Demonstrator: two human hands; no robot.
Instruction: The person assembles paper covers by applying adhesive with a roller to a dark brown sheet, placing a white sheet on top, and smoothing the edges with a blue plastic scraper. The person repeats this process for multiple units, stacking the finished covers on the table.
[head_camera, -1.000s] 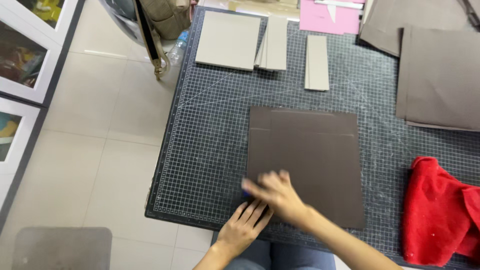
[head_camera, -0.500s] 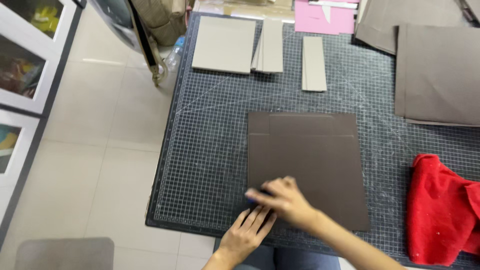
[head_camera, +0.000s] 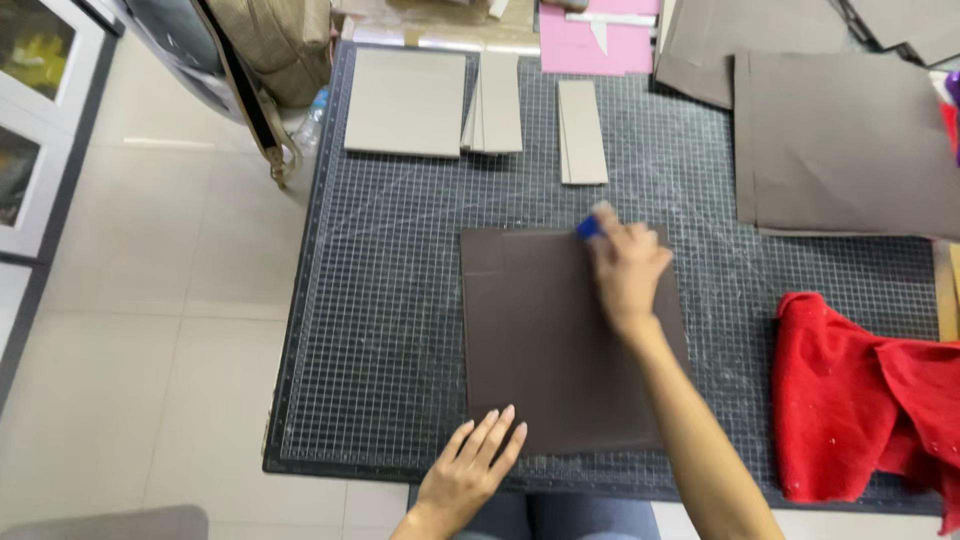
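Lying flat near the middle of the counter's (head_camera: 400, 330) near edge, on the gridded cutting mat, is a dark brown sheet (head_camera: 545, 350), roughly square, with a fold line running down close to its left side. The right hand (head_camera: 628, 268) rests on the far right part of that sheet, its fingers curled around a small blue tool (head_camera: 589, 228) that pokes out at the sheet's far edge; the hand grips the tool and presses it against the sheet. The left hand (head_camera: 470, 472) lies open and flat, fingers spread and together pointing away from the person, with its fingertips on the sheet's near left corner and its palm over the counter's near edge. Toward the far left corner of the counter sit a square grey board (head_camera: 405, 102), a small stack of narrower grey boards (head_camera: 495, 102) just beside it, and a thin grey strip (head_camera: 581, 131) a little apart to the right. Larger brown sheets (head_camera: 850, 145) overlap along the far right side, well apart from the hands, with a pink sheet (head_camera: 590, 45) at the far edge. A red cloth (head_camera: 860, 400) is bunched at the near right corner, beside the right forearm but not touching the dark sheet. Nothing lies between either hand and the sheet.
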